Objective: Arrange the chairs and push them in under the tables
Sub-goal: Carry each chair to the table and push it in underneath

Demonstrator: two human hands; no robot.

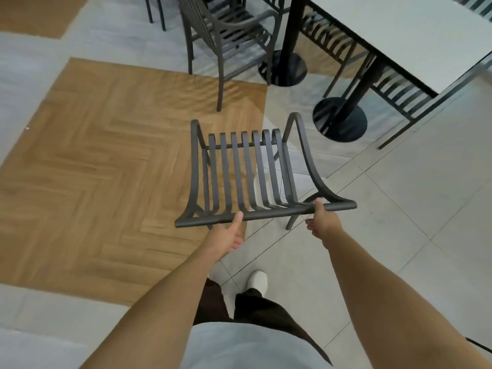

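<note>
A dark metal slatted chair [247,169] stands in the open floor in front of me, its back toward me. My left hand [229,233] grips the top rail of the chair back left of its middle. My right hand [320,221] grips the same rail nearer its right end. The white-topped table [415,35] with black pedestal bases [339,119] stands ahead to the right, apart from the chair.
Another dark armchair [229,33] stands ahead at the table's left end. More slatted chairs [399,94] sit tucked under the table. The floor is part wood herringbone [106,169], part grey tile. My white shoe [257,280] is below the chair.
</note>
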